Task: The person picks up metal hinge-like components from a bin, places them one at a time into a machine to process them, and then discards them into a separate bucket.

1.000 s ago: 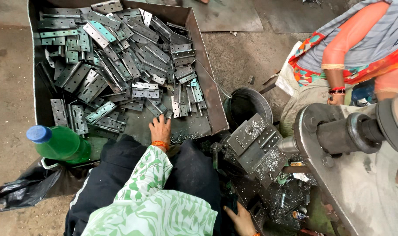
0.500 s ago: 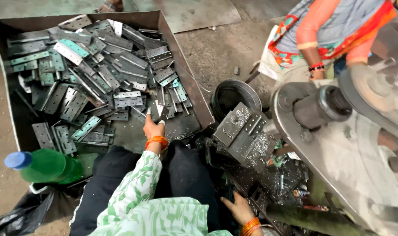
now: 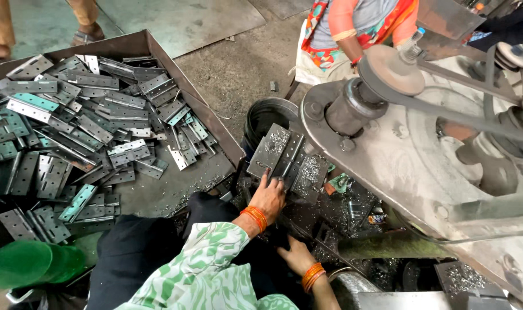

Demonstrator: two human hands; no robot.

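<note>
Left hand: the left hand [image 3: 270, 198] lay palm down with fingers spread on a grey hinge plate [image 3: 284, 158], fingertips on its lower edge — flat and pressing, not curled round anything.
Right hand: the right hand [image 3: 295, 256] sat at 5 o'clock from the left one, low in the dark gap beside the machine; whether it held anything could not be told.
Hinge plate: it rested tilted on the dark block at the foot of the machine, dusted with bright metal chips, at about 6 o'clock of the black bucket [image 3: 267, 115].
Machine: a large grey steel flywheel housing [image 3: 422, 166] filled the 3 o'clock side, with a belt pulley [image 3: 390, 69] at its top.
Tray: an open rusty metal tray [image 3: 158, 49] at 9 o'clock held a loose heap of hinges [image 3: 83, 132] — grey ones, a few with green film.
Bottle: a green plastic bottle [image 3: 29, 264] lay at 8 o'clock by the person's knee.
Other person: a seated co-worker in an orange and grey garment [image 3: 359, 23] was at 12 o'clock, beyond the pulley.
</note>
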